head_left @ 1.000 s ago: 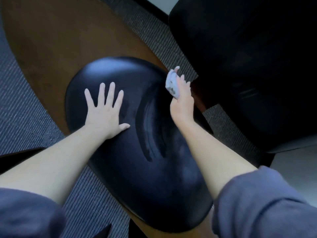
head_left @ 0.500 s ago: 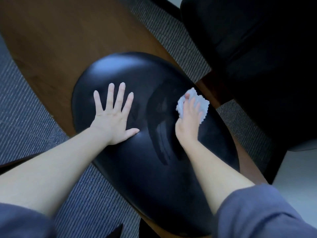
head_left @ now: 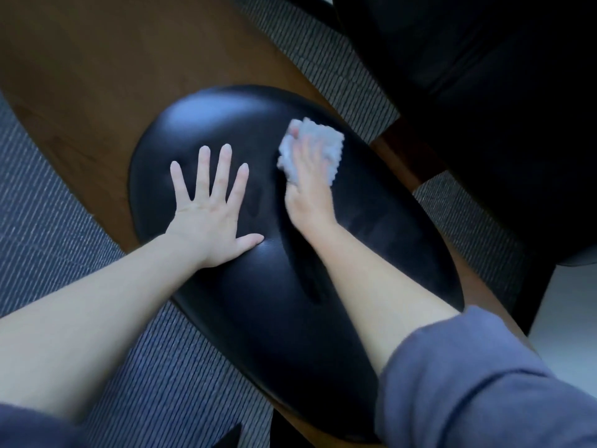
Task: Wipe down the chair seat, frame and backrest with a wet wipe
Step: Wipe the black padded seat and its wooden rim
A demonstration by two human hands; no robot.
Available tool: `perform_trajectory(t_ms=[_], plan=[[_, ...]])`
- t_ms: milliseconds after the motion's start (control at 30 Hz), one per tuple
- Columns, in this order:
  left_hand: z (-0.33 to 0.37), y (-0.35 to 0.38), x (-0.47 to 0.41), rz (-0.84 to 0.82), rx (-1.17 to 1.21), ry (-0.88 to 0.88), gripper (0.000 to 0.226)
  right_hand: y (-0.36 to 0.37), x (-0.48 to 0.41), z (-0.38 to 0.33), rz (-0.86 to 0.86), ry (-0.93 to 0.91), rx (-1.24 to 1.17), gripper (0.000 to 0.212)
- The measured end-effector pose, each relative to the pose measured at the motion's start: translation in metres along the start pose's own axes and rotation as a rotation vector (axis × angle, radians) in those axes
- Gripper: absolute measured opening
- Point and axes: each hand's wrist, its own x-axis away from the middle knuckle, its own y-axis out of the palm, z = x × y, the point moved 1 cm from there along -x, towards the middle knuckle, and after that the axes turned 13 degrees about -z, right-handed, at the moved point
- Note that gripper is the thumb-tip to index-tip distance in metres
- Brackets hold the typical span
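With the left hand (head_left: 211, 218) spread flat, empty, steadying the glossy black padded chair seat (head_left: 258, 302), the right hand (head_left: 308, 185), pressing the crumpled white wet wipe (head_left: 326, 137) near the far edge, would do best with overlapping strokes.

I see a smooth, glossy black leather-like chair seat (head_left: 284, 253) on a satin brown wooden frame (head_left: 106, 76), a crumpled, nubbly white wet wipe (head_left: 326, 140) of soft cloth-like fibre, ribbed grey woven carpet (head_left: 48, 221) and a soft matt blue-grey fabric sleeve (head_left: 478, 383).
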Motion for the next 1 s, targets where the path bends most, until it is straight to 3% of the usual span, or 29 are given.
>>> perform_trajectory(t_ms=[67, 133, 233, 333, 400, 500, 600, 700, 800, 900, 1000], plan=[[0.0, -0.002, 0.002, -0.016, 0.004, 0.001, 0.11, 0.011, 0.04, -0.001, -0.202, -0.188, 0.089, 0.066], [0.0, -0.004, 0.002, -0.024, 0.001, 0.0, 0.111, 0.007, 0.099, 0.035, -0.278, -0.234, 0.171, 0.073], [0.0, -0.007, 0.003, -0.049, -0.011, 0.005, 0.113, -0.012, 0.12, 0.079, -0.178, -0.016, 0.165, 0.07], [0.001, -0.008, 0.004, -0.061, -0.024, 0.002, 0.115, 0.0, 0.071, 0.038, -0.044, 0.189, 0.135, 0.074], [0.0, -0.008, 0.004, -0.063, -0.033, 0.003, 0.115, 0.016, 0.065, 0.002, -0.106, 0.077, 0.108, 0.073], [-0.005, -0.013, 0.01, -0.08, -0.098, 0.024, 0.116, 0.024, 0.13, 0.017, -0.337, -0.159, 0.193, 0.076], [-0.017, -0.018, 0.018, -0.104, -0.227, 0.075, 0.12, -0.001, 0.182, 0.064, -0.259, -0.007, 0.23, 0.068], [-0.023, -0.015, 0.023, -0.095, -0.308, 0.097, 0.125, 0.005, 0.14, 0.041, -0.142, 0.258, 0.146, 0.071], [-0.022, -0.01, 0.022, -0.063, -0.348, 0.079, 0.127, 0.036, 0.122, -0.017, -0.261, 0.088, 0.094, 0.073], [-0.019, -0.011, 0.024, -0.039, -0.361, 0.071, 0.127, 0.043, 0.188, -0.001, -0.429, -0.109, 0.305, 0.073], [-0.016, -0.011, 0.029, -0.028, -0.351, 0.077, 0.124, 0.011, 0.223, 0.049, -0.341, 0.088, 0.268, 0.074]])
